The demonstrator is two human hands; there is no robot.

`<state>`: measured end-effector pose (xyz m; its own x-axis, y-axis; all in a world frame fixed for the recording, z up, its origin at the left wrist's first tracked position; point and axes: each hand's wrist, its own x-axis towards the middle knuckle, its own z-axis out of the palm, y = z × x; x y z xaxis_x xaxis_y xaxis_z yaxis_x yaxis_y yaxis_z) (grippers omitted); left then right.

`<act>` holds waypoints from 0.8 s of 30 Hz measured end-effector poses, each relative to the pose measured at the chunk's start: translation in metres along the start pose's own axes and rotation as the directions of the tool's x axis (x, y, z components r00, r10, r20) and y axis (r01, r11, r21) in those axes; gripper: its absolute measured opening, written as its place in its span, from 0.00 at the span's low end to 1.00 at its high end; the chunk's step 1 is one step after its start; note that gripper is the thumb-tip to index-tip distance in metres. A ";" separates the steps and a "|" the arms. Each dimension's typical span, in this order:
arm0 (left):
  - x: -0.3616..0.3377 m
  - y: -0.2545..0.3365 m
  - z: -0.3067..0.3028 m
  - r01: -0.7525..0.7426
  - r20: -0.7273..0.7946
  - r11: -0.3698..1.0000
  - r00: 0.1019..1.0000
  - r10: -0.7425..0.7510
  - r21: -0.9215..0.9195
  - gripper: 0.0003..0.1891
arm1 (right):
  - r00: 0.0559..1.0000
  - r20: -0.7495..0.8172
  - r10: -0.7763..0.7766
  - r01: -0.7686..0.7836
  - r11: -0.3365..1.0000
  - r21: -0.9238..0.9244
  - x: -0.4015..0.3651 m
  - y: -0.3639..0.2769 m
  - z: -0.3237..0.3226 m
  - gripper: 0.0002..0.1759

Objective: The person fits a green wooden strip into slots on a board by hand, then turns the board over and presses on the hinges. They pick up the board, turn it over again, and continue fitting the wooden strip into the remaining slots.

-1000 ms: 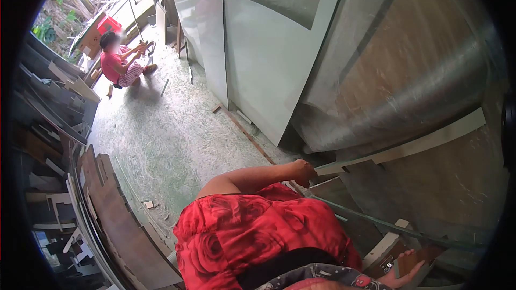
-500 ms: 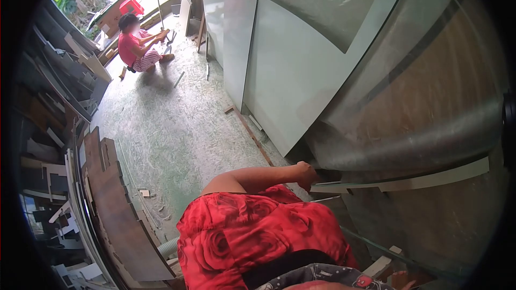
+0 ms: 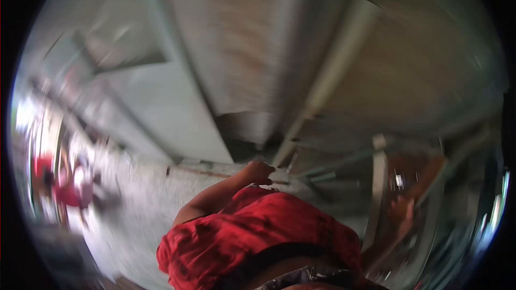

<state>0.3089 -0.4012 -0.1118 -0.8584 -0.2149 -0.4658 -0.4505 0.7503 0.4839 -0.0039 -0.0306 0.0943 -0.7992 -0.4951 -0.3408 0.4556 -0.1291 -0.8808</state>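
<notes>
My left hand [image 3: 260, 173] is closed at the lower end of a long pale strip [image 3: 336, 56], which slants up and away to the right. My right hand [image 3: 400, 216] reaches low on the right, its fingers smeared by motion, beside the lower end of a brown board [image 3: 431, 177]. I cannot tell whether it grips that board. Red rose-patterned clothing [image 3: 258, 225] covers my body between the two arms.
Large pale panels [image 3: 161, 110] lean left of my left hand, with a brown sheet behind the strip. A narrow wooden strip [image 3: 201, 172] lies on the grey floor [image 3: 145, 193]. At the far left a person in pink [image 3: 67, 190] crouches. An upright pale board [image 3: 379, 182] stands near my right hand.
The view has swung to the right and blurred, so the panels and the crouching person now appear further left. My right hand has come further into view. My left hand stays at the strip's end.
</notes>
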 end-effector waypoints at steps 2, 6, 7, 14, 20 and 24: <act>0.005 0.020 -0.008 -0.130 0.028 0.991 0.991 0.129 0.033 0.31 | 0.947 -0.284 -0.149 0.163 0.986 0.026 -0.023 0.027 -0.043 0.29; 0.029 0.050 -0.002 -0.293 0.148 0.951 0.949 0.277 0.099 0.34 | 0.574 -0.647 -0.502 0.359 0.865 -0.352 -0.114 0.002 0.023 0.22; 0.031 0.065 -0.006 -0.310 0.192 0.948 0.937 0.291 0.078 0.35 | 0.551 -0.715 -0.430 0.324 0.900 -0.292 -0.134 0.005 0.007 0.21; 0.045 0.132 0.013 -0.542 0.296 0.834 0.817 0.495 0.101 0.34 | 0.598 -0.744 -0.297 0.213 0.954 -0.209 -0.224 -0.004 -0.004 0.27; 0.089 0.230 0.020 -0.785 0.080 0.611 0.619 0.781 0.103 0.35 | 0.738 -0.641 -0.210 0.163 0.978 -0.133 -0.229 0.021 -0.033 0.29; 0.087 0.330 -0.008 -0.797 -0.181 0.600 0.581 0.794 0.074 0.38 | 0.796 -0.578 -0.177 0.107 0.982 -0.154 -0.221 0.028 -0.038 0.27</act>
<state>0.0835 -0.1776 0.0130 -0.9006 0.3576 0.2471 0.4315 0.6674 0.6069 0.1705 0.1077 0.1325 -0.9439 0.1253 -0.3056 0.3020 -0.0476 -0.9521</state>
